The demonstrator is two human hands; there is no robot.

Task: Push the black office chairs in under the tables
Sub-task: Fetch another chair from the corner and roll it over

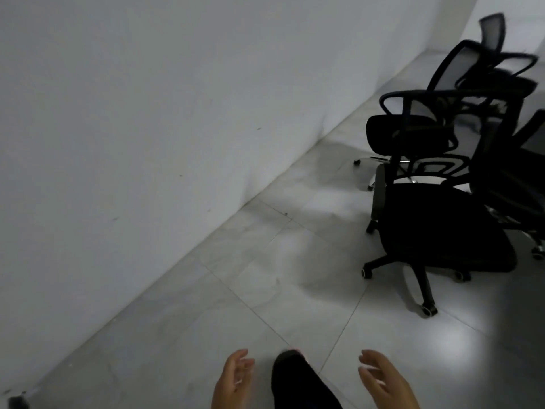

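Note:
Several black office chairs stand clustered at the right. The nearest chair [436, 228] has a wide black seat and a five-star wheeled base. Behind it stands a second chair [413, 134] with looped armrests, and a third with a mesh back [460, 69] is farther off. A dark table edge [483, 93] seems to cross above them. My left hand [234, 379] and my right hand [380, 379] are at the bottom of the view, both empty with fingers spread, well short of the nearest chair.
A plain white wall [147, 113] runs diagonally along the left. The floor [265, 290] is grey glossy tile. My dark-trousered leg [298, 382] shows between my hands. A small dark object [17, 401] lies at the bottom-left corner by the wall.

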